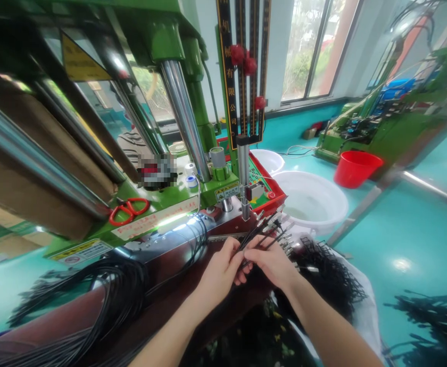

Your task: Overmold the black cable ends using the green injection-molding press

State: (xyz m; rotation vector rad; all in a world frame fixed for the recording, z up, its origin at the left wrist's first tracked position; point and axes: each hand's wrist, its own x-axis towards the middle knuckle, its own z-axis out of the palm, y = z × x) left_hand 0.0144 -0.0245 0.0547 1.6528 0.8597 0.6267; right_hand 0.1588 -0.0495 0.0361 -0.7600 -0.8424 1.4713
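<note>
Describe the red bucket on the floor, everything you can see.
The red bucket looks like smooth, glossy plastic, with a wide open mouth and walls narrowing downward. It stands upright on the teal floor, between the large white tub and a green machine. Neither hand touches it; its contents are unclear.

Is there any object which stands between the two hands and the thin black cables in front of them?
Nothing visible does. The left hand and the right hand already have their fingers directly on the thin black cables. The red-handled scissors lie well off to the left.
</note>
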